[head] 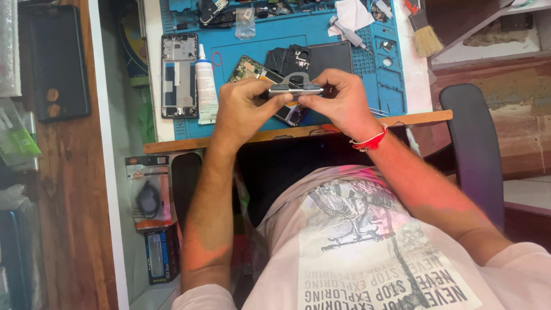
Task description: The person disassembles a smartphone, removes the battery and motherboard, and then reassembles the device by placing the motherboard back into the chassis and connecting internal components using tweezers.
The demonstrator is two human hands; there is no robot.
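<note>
My left hand (244, 106) and my right hand (338, 100) together pinch a small grey metal clamp-like part (295, 86), held level just above the blue work mat (344, 69). Each hand grips one end of it with thumb and fingers. Under the hands lies an opened phone with its green circuit board (248, 69) showing and a dark back cover (313, 57) behind it. A red thread band (370, 142) circles my right wrist.
A bare phone frame (179, 74) and a white glue tube (205, 86) lie at the mat's left. A screwdriver (347, 33), white cloth (353, 12) and brush (425, 34) are at the back right. Dark phone (57, 60) on the left wooden shelf; black chair (473, 143) on the right.
</note>
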